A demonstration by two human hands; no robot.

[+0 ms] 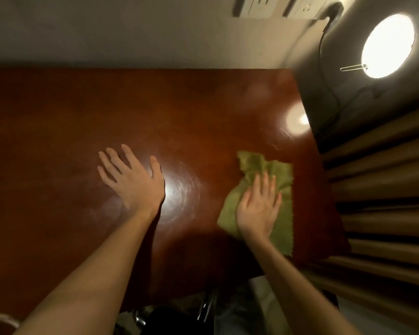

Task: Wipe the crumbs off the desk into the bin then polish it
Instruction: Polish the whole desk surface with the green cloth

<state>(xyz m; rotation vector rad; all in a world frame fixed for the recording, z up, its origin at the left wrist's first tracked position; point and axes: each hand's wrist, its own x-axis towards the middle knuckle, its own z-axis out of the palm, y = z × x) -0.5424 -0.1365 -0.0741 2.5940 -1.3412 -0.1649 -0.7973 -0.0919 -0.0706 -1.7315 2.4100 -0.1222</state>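
Pretty sure this is looking like a bedroom or hotel room, not an office. A glossy reddish-brown wooden desk (82,112) is sitting against a plain pale wall. Wall sockets (259,6) are showing at 1 o'clock, with a black cord (320,48) running down. A lit lamp (387,44) is glowing at 2 o'clock, and brown pleated curtains (385,189) are hanging at 3 to 4 o'clock.

a glossy reddish-brown desk (58,117) shows faint swirl marks in the glare. a crumpled green cloth (257,163) lies on it near the right edge, under the flat right hand (259,209). the left hand (131,180) rests flat on bare wood, fingers spread, apart from the cloth.
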